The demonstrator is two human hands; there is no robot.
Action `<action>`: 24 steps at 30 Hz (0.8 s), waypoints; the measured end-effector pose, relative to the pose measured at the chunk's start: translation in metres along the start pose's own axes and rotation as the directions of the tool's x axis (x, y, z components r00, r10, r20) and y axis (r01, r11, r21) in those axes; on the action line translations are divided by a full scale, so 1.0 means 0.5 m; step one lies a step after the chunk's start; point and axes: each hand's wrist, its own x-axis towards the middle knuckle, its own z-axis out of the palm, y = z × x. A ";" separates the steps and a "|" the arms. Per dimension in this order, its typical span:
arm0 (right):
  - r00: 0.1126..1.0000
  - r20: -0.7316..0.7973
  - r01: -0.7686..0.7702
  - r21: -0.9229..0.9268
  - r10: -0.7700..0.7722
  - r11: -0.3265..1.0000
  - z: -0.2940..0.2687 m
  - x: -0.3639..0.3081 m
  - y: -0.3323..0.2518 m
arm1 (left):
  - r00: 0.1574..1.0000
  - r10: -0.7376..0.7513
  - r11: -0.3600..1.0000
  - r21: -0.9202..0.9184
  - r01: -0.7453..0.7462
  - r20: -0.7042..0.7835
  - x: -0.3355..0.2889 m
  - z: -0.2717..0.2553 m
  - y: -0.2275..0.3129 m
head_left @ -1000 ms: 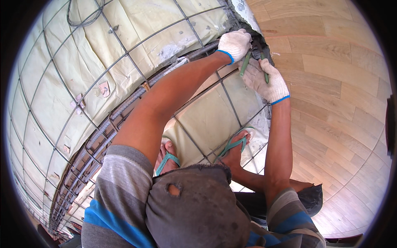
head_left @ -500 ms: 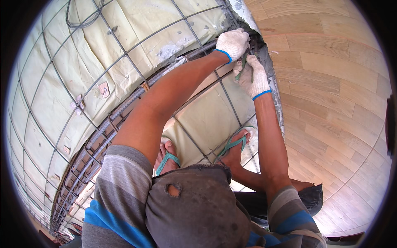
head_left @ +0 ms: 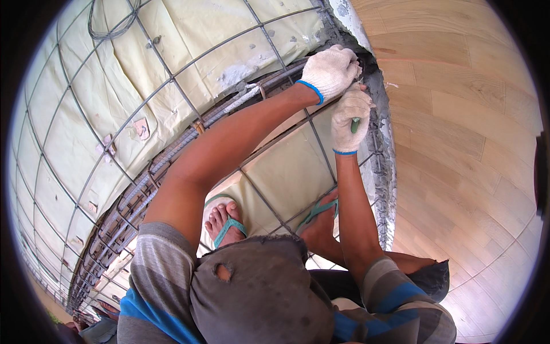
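Note:
Both my hands wear white knit gloves with blue cuffs. My left hand (head_left: pixel 329 71) is stretched far out and closed on the end of a bundle of steel rebar (head_left: pixel 189 135), where it meets the wooden form board (head_left: pixel 458 114). Just below and touching it, my right hand (head_left: pixel 350 117) is closed on a green-handled tool (head_left: pixel 355 124); only a short piece of the handle shows, and its tip is hidden by the gloves.
A rebar cage runs diagonally from lower left to upper right. A wire mesh grid (head_left: pixel 114 86) lies over pale plastic sheeting. My feet in green flip-flops (head_left: pixel 226 221) stand on the mesh. Wooden boards curve along the right.
My right hand has moved left and closed in under my left hand, so the two gloves now touch. The left hand has stayed at the rebar end.

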 end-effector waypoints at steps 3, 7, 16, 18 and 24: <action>0.995 0.094 -0.049 0.206 0.030 0.977 -0.005 0.014 0.029 | 0.922 -0.202 0.974 -0.030 0.224 0.330 0.005 -0.003 0.016; 0.988 0.121 -0.118 0.212 0.094 0.970 -0.028 0.023 0.034 | 0.690 -0.327 0.550 -0.464 0.694 0.646 0.018 0.053 0.012; 0.728 -0.405 -0.135 -0.875 -0.553 0.464 0.095 -0.065 0.031 | 0.606 -0.273 0.526 -0.412 0.744 0.747 0.018 0.035 0.035; 0.702 -0.438 -0.300 -0.897 -0.561 0.325 0.121 -0.056 0.022 | 0.639 -0.269 0.619 -0.378 0.688 0.721 0.022 0.050 0.034; 0.800 -0.335 -0.300 -0.942 -0.498 0.152 0.137 -0.018 0.013 | 0.680 -0.311 0.521 -0.479 0.707 0.664 0.018 0.061 0.026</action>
